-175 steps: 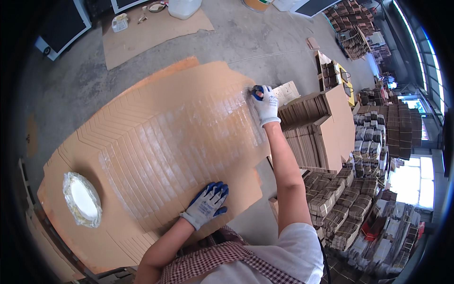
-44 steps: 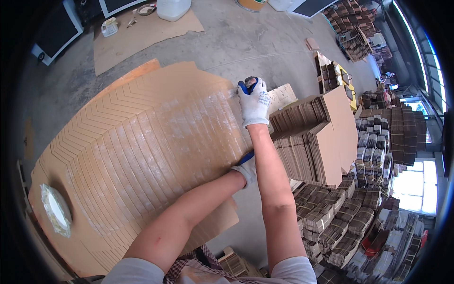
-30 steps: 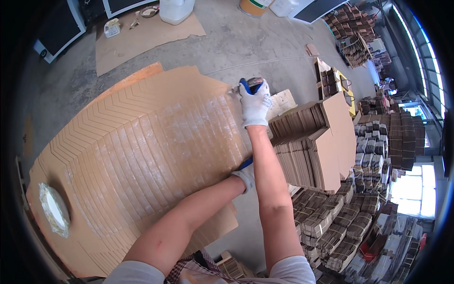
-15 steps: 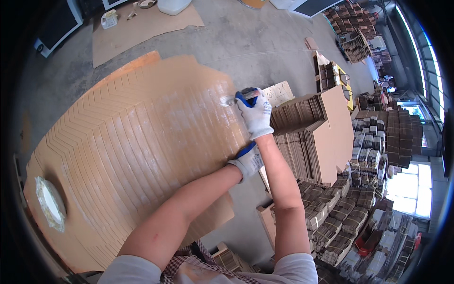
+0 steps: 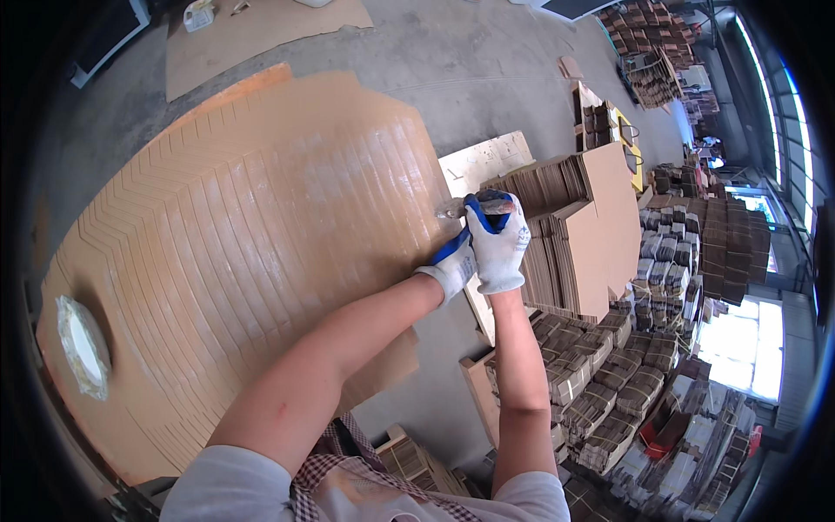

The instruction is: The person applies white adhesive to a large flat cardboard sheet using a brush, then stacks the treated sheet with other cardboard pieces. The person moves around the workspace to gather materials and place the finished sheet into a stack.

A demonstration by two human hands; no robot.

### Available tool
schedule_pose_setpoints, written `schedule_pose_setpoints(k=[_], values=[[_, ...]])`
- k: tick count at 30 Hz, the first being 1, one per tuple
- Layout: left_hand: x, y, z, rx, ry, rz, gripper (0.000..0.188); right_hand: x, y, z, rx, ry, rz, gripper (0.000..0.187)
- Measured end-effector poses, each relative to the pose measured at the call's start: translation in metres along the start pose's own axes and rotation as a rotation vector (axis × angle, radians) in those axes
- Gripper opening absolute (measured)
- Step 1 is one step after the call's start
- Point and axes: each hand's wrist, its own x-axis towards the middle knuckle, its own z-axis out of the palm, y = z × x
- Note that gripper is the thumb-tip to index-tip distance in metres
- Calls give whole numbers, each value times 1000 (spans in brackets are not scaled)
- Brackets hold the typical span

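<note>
Overlapping brown cardboard sheets [image 5: 261, 217] fan out in front of me, with wet, whitish streaks across their exposed strips. My right hand [image 5: 500, 248], in a white glove with blue coating, is closed round a brush [image 5: 450, 210]. Its pale bristles are just off the sheets' right edge. Below it, my left hand [image 5: 452, 268], gloved the same way, grips that edge of the cardboard with the thumb side on top; its other fingers are hidden. At the far left, a plastic-wrapped white container [image 5: 83, 348] rests on the cardboard.
Right of my hands stand a pale board [image 5: 487, 155] and a stack of cut cardboard [image 5: 600, 235]. Tied cardboard bundles [image 5: 600, 391] crowd the lower right. A flat cardboard piece [image 5: 261, 35] lies on the concrete floor at the back.
My right hand has moved right and toward me with the brush, off the sheets' surface to beyond their edge. My left hand keeps to the edge. The view has shifted slightly.
</note>
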Motion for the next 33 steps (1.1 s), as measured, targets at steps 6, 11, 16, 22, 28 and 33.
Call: schedule_pose_setpoints(k=[6, 11, 16, 22, 28, 33], values=[[-35, 21, 4, 458, 108, -49, 53, -40, -22, -3, 330, -34, 143, 25], [-92, 7, 18, 946, 362, -341, 52, -74, -14, 19, 55, -201, 61, 32], [-98, -6, -7, 203, 106, -53, 52, -78, -9, 14, -131, 15, -8, 28], [-97, 31, 44, 495, 297, -168, 46, -88, 0, 26, -124, -114, -148, 37], [-102, 11, 12, 2320, 292, -172, 48, -92, -9, 16, -135, -22, -156, 35], [-109, -1, 1, 3881, -80, -116, 46, -95, -3, 31, -205, -97, -195, 38]])
